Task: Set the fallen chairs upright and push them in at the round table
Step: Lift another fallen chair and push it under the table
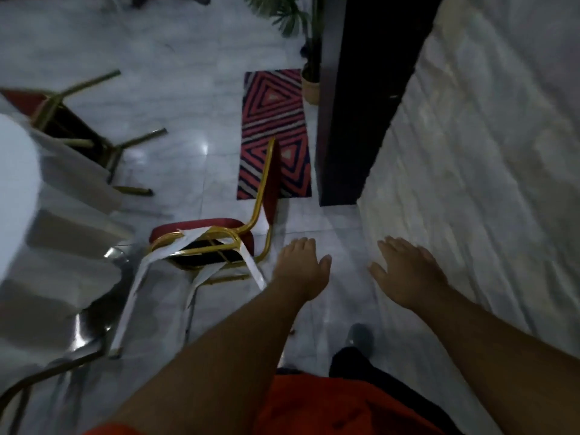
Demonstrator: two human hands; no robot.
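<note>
A gold-framed chair with a red seat (216, 243) lies on its side on the marble floor, its backrest pointing away towards the rug. My left hand (301, 266) hovers open just right of its frame, not touching it. My right hand (408, 271) is open further right, near the white wall. A second fallen chair (75, 130) lies at the upper left, legs up, partly under the white tablecloth. The round table (18, 189) fills the left edge, draped in white cloth.
A red, white and navy patterned rug (273, 133) lies beyond the near chair. A dark pillar (354, 105) and a potted plant (309, 80) stand behind it. A white textured wall (486, 152) runs along the right. A chrome chair frame (78, 334) sits at lower left.
</note>
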